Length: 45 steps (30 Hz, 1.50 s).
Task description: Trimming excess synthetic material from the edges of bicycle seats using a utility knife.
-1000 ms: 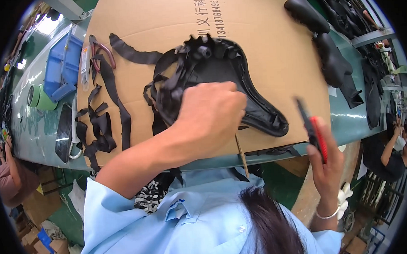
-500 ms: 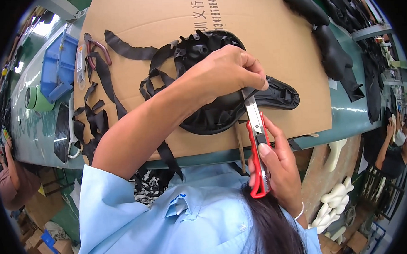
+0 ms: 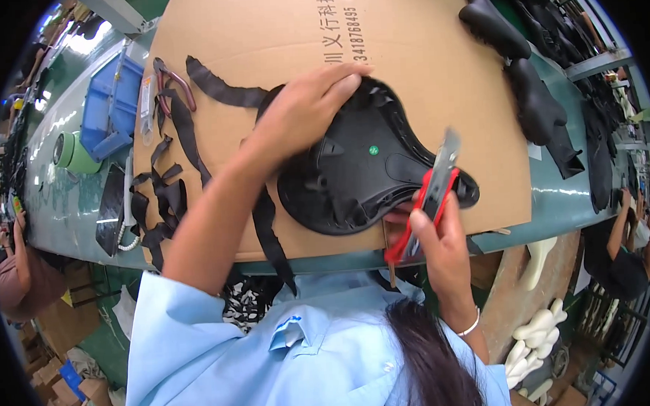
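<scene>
A black bicycle saddle lies underside up on the brown cardboard, its narrow nose pointing right. A small green round sticker is on its bare inner shell, and black cover material folds over its rim. My left hand, slightly blurred, is closed over the saddle's wide rear edge, thumb and fingers close together. In my right hand is a red utility knife, its blade out and pointing up beside the nose. Black fabric strips lie left of the saddle, one hanging over the table's near edge.
Pliers with dark red handles lie at the cardboard's left, near more loose black strips. Beyond are a blue bin and a green round object. Black saddles line the right side. Other people work at both far sides.
My left hand has moved left from the saddle's nose to its rear edge. The knife has moved up and tilted right. The strips draped over the saddle no longer show, exposing its shell.
</scene>
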Each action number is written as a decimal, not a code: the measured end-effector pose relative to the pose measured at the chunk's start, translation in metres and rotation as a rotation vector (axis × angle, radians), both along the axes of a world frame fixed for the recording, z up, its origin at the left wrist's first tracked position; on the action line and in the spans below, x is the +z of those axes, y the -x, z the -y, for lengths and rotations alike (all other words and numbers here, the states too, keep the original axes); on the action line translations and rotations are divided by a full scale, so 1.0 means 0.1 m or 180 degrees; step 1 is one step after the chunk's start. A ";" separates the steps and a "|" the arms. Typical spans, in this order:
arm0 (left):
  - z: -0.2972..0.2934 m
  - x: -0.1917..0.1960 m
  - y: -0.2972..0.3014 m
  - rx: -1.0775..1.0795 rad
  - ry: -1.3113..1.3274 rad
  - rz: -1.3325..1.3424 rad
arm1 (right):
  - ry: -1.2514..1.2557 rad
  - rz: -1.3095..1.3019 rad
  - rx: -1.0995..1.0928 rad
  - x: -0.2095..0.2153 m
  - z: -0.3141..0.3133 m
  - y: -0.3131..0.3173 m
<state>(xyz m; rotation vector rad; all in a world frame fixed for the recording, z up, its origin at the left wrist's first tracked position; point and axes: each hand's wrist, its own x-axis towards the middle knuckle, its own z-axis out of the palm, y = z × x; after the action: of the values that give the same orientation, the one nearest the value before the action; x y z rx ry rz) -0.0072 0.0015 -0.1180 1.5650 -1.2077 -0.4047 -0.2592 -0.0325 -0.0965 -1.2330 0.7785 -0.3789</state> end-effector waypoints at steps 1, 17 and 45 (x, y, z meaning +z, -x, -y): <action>-0.15 0.09 0.12 0.0536 -0.0142 -0.0053 | 0.0299 0.0069 -0.0028 -0.02 0.12 -0.07; -0.29 0.26 1.11 0.0361 -0.0812 0.0804 | 0.3083 -0.0631 0.0270 0.27 0.37 0.37; -0.46 0.46 0.87 -0.0076 0.0410 -0.3447 | 0.3392 -0.1926 0.0958 0.46 -0.01 0.50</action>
<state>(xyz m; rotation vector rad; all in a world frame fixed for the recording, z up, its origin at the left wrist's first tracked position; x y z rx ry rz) -0.0947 0.0474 -0.0718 0.9498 -0.3850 -0.9995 -0.3094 -0.0311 -0.0509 -2.5085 0.8983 -0.1485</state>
